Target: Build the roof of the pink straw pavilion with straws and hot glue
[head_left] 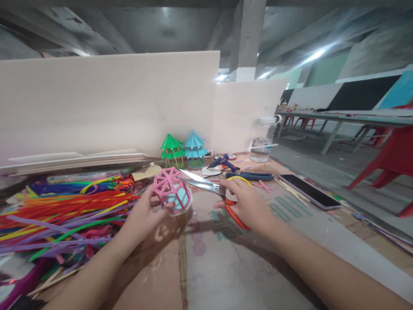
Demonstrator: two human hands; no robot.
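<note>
On cardboard-covered table [200,267], left hand [142,217] fingers grasping pink lattice ball [171,190]; right hand [248,204] gripping scissors [206,185].

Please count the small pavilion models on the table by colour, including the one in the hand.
Pink: 1, the pink model held in the left hand
Green: 1, the green model
Blue: 1, the blue model
Total: 3
</note>
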